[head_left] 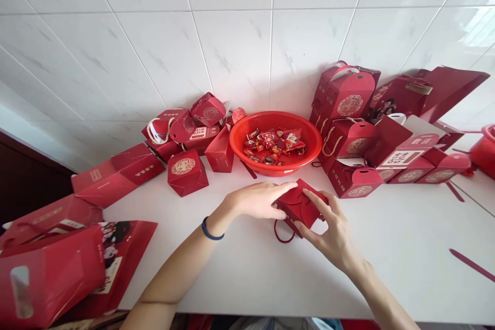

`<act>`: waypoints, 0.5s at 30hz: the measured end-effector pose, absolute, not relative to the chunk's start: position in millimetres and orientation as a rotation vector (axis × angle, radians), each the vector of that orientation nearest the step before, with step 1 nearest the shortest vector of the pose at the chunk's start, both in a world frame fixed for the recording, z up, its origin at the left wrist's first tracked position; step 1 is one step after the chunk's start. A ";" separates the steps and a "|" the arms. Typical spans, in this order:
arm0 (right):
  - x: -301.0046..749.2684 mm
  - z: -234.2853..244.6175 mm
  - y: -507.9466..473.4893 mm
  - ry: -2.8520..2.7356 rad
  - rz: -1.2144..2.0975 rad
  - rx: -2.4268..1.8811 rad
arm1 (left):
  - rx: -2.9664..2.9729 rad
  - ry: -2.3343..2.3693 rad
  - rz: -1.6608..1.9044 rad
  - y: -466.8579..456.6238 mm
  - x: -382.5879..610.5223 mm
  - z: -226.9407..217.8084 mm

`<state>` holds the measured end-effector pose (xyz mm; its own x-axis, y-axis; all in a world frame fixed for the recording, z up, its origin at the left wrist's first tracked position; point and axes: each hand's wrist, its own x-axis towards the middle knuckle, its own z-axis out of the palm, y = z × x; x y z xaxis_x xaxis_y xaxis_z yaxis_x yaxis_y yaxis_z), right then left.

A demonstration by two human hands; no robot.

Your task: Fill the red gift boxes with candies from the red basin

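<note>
Both my hands hold a small red gift box (299, 205) that rests on the white table (406, 247), just in front of a red basket. My left hand (258, 200) grips its left side, with fingers laid over the top flap. My right hand (330, 229) grips the right and near side, fingers curled round the edge. A red cord loop hangs from the box toward me. A dark band sits on my left wrist.
The red plastic basket (247, 136) holds several wrapped sweets (276, 145). Several red gift boxes (187, 171) lie left of it and more stand to the right (350, 95). Large red paper bags (50, 273) lie at the near left. A tiled wall rises behind.
</note>
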<state>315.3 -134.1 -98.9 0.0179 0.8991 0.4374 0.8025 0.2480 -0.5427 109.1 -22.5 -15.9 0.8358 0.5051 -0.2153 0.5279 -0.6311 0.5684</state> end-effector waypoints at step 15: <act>417.1 -46.3 -186.1 -1.489 0.186 -1.568 | 2.317 0.655 0.196 -24.8 109.0 -4.0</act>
